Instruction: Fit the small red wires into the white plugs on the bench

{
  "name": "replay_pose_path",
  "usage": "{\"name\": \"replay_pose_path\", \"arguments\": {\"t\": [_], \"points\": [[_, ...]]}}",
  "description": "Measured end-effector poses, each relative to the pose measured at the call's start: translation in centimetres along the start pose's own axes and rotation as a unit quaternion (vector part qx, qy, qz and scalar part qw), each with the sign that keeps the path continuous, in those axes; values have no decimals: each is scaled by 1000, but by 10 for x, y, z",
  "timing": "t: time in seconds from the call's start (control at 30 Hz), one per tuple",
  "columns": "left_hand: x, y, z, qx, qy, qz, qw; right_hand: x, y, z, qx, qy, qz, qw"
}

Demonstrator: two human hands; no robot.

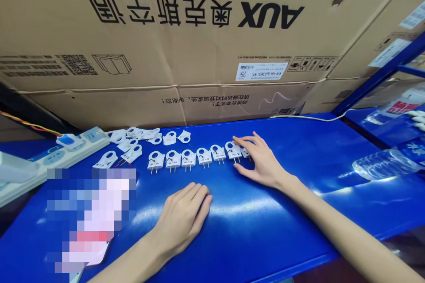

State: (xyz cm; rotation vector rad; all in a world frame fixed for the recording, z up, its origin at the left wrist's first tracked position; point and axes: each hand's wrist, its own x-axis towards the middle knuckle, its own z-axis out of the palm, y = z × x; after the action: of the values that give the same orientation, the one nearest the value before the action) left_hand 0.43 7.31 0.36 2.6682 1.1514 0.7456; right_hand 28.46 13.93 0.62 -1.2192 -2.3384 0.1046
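Observation:
White two-pin plug housings, each with a ring-shaped top, stand in a row across the blue table; one of them is the plug housing mid-row. At the right end of that row my right hand is spread, thumb apart from the fingers. Its fingers reach over the last plug housing and partly hide it; whether they touch it I cannot tell. Another plug housing lies just beside the fingertips. My left hand rests palm down in front of the row, fingers curled together, apart from the plugs.
A loose pile of white housings lies behind the row at left. Left of it is a power strip with wires. A pixelated patch covers a flat object at front left. A large carton walls the back; a plastic bottle lies right.

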Motion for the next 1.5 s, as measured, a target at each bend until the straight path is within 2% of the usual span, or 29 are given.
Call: {"name": "replay_pose_path", "arguments": {"t": [0.07, 0.17, 0.23, 0.3, 0.43, 0.57, 0.83, 1.07, 1.5], "points": [[1, 1, -3, -45, -12, -42, 998, 0, -6, -3, 6, 26, -16, 1000], [2, 1, -6, -125, -36, -143, 981, -2, -22, -5, 27, 49, -65, 996], [2, 1, -7, -155, -40, -187, 969, -4, -35, -4, 54, 37, -100, 993], [1, 0, -6, -165, -37, -197, 966, -6, -46, 0, 83, 3, -114, 990], [-1, -2, -2, -147, -33, -179, 972, -11, -59, 8, 108, -31, -137, 984], [-1, -4, 1, -134, -21, -163, 977, -13, -61, 9, 107, -13, -139, 984], [-4, -4, 3, -113, 37, -109, 987, -13, -62, 7, 84, 1, -150, 985], [-4, -5, 4, -96, 44, -61, 993, -13, -61, 8, 49, -2, -169, 984], [-5, -6, 6, -109, 46, -68, 991, -13, -60, 9, 41, -17, -170, 984]]}}
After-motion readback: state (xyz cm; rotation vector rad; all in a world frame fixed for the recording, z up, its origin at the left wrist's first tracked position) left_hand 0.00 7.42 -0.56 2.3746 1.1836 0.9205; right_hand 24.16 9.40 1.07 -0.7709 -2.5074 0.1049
